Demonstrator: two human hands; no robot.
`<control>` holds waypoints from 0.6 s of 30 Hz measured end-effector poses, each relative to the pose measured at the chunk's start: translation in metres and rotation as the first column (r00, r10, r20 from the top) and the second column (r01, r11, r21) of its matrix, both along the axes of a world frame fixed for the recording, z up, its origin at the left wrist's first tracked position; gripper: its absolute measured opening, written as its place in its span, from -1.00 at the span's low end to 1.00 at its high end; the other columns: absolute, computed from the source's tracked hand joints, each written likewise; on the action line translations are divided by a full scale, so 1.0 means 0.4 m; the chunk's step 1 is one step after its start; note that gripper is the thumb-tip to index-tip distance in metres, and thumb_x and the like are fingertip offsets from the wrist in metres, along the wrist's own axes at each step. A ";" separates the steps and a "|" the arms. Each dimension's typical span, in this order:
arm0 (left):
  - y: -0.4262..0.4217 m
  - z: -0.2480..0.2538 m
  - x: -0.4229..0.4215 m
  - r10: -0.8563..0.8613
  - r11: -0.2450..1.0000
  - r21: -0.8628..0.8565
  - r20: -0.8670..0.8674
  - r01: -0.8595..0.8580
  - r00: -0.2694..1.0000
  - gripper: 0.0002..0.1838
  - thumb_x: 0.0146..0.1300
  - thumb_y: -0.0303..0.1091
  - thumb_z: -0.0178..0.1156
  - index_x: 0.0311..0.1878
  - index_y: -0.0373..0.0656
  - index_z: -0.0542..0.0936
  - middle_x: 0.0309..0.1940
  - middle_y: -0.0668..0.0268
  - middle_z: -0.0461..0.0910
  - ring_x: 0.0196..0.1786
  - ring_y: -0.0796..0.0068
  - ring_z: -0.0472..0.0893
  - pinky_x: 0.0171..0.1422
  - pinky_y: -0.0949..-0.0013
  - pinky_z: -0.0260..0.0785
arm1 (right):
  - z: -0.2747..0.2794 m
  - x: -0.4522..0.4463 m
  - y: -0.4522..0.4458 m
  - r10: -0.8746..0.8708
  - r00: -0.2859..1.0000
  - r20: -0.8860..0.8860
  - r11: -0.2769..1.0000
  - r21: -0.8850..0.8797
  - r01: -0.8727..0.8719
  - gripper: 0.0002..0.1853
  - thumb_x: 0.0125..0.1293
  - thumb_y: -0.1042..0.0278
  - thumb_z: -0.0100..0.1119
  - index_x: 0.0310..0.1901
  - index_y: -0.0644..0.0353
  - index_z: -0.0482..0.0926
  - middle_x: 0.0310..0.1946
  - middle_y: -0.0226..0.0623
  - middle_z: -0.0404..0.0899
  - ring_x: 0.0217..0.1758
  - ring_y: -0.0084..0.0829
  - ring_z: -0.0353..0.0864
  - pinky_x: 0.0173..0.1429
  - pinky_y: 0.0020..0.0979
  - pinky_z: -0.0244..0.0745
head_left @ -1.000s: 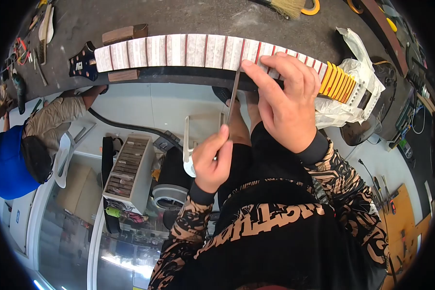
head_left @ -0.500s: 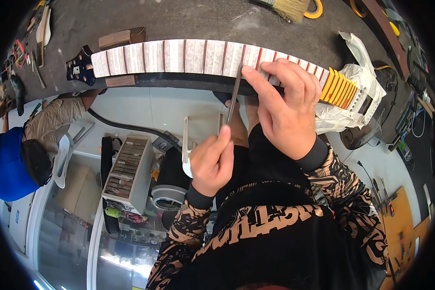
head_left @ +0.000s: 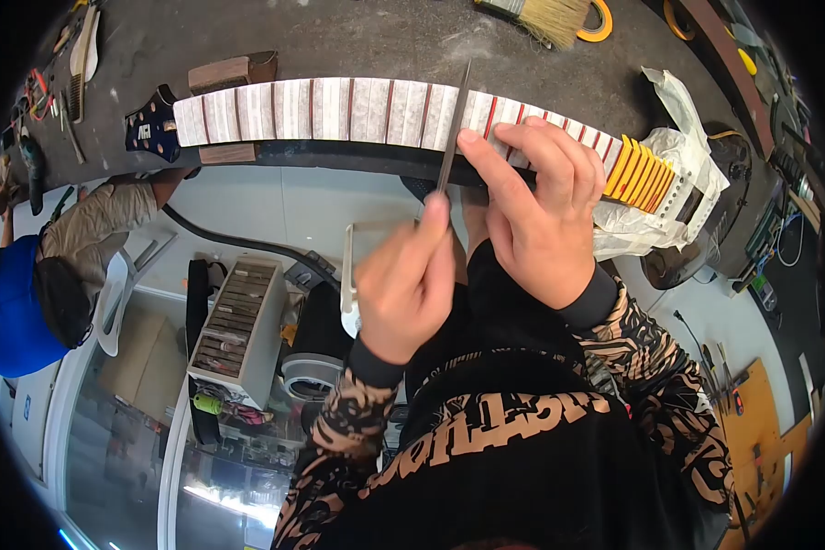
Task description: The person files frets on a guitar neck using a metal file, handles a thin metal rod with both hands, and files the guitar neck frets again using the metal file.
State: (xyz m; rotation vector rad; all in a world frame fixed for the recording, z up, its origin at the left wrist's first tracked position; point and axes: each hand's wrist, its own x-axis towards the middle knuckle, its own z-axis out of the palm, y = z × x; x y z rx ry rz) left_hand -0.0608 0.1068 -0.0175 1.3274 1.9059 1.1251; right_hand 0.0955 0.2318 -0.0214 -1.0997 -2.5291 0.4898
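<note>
A guitar neck [head_left: 289, 112] lies across the bench, its fretboard covered in pale masking tape with dark and red fret lines showing between the strips. Yellow tape [head_left: 640, 174] covers the frets at its right end, and the dark headstock [head_left: 149, 126] is at the left. My left hand [head_left: 405, 275], slightly blurred, is closed around a slim metal file [head_left: 456, 124] laid across the neck and reaching past its far edge. My right hand [head_left: 545, 202] rests on the taped fretboard with fingers spread, the index fingertip close beside the file.
Wooden blocks [head_left: 233, 71] sit against the neck near the headstock. A brush [head_left: 550, 18] and a yellow tape roll [head_left: 597, 20] lie at the back. Crumpled pale covering [head_left: 655, 225] wraps the guitar body. Another person in a blue garment [head_left: 11, 307] is at far left.
My left hand has pushed the file forward, away from my body, so its tip now extends beyond the neck's far edge. My right hand stays nearly in place.
</note>
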 end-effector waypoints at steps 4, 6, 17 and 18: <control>0.110 -0.026 -0.009 0.025 0.995 0.099 0.018 -0.027 1.000 -0.41 0.46 -0.75 0.42 0.54 -0.28 0.76 -0.41 0.16 0.62 -0.45 0.15 0.61 -0.30 0.18 0.50 | -0.006 -0.001 -0.002 -0.008 1.000 -0.002 1.000 -0.010 0.008 -0.15 0.16 0.56 0.46 0.55 -0.24 0.75 0.43 -0.54 0.58 0.59 -0.25 0.52 0.64 -0.06 0.27; 0.030 -0.029 -0.004 0.024 0.996 0.083 0.001 -0.024 1.000 -0.41 0.47 -0.74 0.42 0.54 -0.27 0.76 -0.41 0.16 0.61 -0.46 0.16 0.61 -0.31 0.17 0.49 | -0.003 -0.001 -0.002 -0.003 1.000 0.016 1.000 0.005 0.003 -0.14 0.15 0.57 0.45 0.56 -0.24 0.75 0.43 -0.54 0.57 0.59 -0.25 0.51 0.65 -0.05 0.27; 0.115 -0.008 -0.011 0.033 0.998 0.046 0.020 -0.034 0.999 -0.43 0.45 -0.75 0.44 0.51 -0.27 0.78 -0.42 0.17 0.60 -0.47 0.18 0.59 -0.31 0.16 0.47 | 0.000 0.001 -0.007 0.000 1.000 0.017 1.000 -0.020 0.000 -0.11 0.14 0.58 0.44 0.58 -0.24 0.73 0.45 -0.52 0.55 0.62 -0.23 0.48 0.67 -0.04 0.26; 0.074 -0.011 -0.006 0.038 0.998 0.050 0.006 -0.038 0.999 -0.43 0.44 -0.75 0.44 0.50 -0.27 0.79 -0.42 0.17 0.60 -0.46 0.19 0.60 -0.32 0.17 0.47 | 0.000 -0.001 -0.005 -0.001 1.000 0.023 1.000 -0.019 0.001 -0.11 0.14 0.58 0.44 0.58 -0.24 0.73 0.45 -0.52 0.55 0.62 -0.23 0.48 0.67 -0.04 0.26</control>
